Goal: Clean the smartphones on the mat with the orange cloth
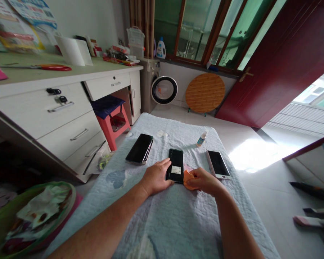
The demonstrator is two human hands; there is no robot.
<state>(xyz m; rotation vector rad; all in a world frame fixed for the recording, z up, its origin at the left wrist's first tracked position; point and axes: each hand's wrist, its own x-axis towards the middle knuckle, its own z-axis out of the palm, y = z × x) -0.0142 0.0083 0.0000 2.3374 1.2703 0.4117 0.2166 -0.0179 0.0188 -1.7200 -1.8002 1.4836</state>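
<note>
A black smartphone [179, 157] lies back up on the cloth-covered table, with a pale label on its lower half. My left hand [157, 177] grips its left side, fingertips at the edge and thumb by the bottom corner. Pinched in my right hand [205, 181] is a folded orange cloth [188, 179], which touches the phone's lower right edge. Left of it rests a stack of dark phones [139, 148]. On the right lies a white phone [218, 164] with a dark screen. A small spray bottle [202, 139] stands behind, between the black and white phones.
A pale blue quilted cover [162, 223] lies over the table. At left are white drawers [67, 124], a red stool [112, 131] and a full waste basket [72, 201]. Farther back stand a washing machine with its round door [175, 90] open and a round wooden tabletop [205, 91].
</note>
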